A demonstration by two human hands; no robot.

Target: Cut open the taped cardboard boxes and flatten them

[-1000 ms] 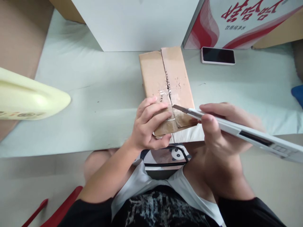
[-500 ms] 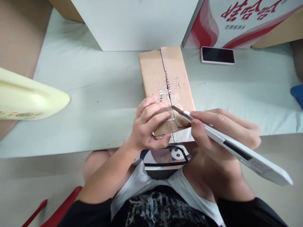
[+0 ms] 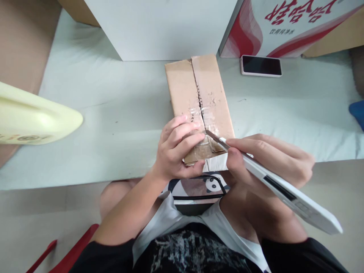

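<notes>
A taped cardboard box (image 3: 184, 83) rests near the front edge of the covered surface, with a dark slit running along its top seam. My left hand (image 3: 178, 149) grips its near left corner, fingers on the top and thumb against the near side. In my right hand (image 3: 264, 159) is a white utility knife (image 3: 284, 189), its blade out. The blade's tip touches the seam close to my left fingertips. Clear tape (image 3: 210, 117) lies wrinkled across the seam.
Behind the box stand a large white box (image 3: 167, 30) and a red-and-white printed carton (image 3: 261, 34). A phone (image 3: 261, 66) lies at the right rear. At the left is a pale yellow object (image 3: 42, 117). A panda-printed item (image 3: 193, 187) sits below the edge, between the knees.
The knife's rear end has swung down and left, and its blade tip has shifted slightly nearer me along the seam. My left hand keeps its hold on the box.
</notes>
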